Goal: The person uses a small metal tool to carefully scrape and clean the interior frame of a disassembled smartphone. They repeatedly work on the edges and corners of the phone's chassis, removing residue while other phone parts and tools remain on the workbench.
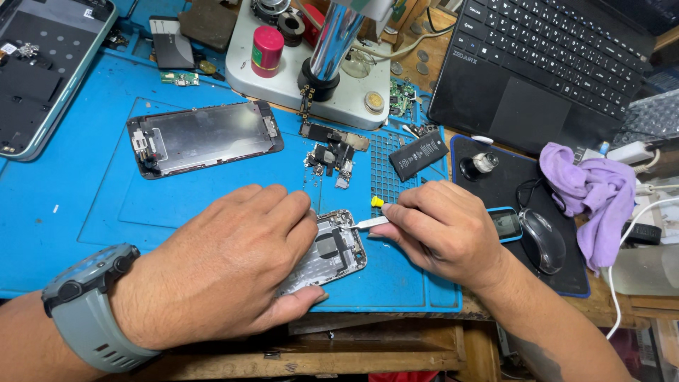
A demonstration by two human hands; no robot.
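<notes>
laptop (544, 64) | purple cloth (590, 191) | mouse (543, 240) | red-capped bottle (267, 51) | detached screen (205, 136)

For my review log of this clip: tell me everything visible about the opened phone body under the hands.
The opened phone body is a silvery metal shell with its screen off, showing dark internal parts and shields. It lies flat and slanted on the blue work mat, near the front edge. The left hand covers and pins its lower half. The right hand holds a thin white pry tool whose tip meets its upper right edge.
</notes>
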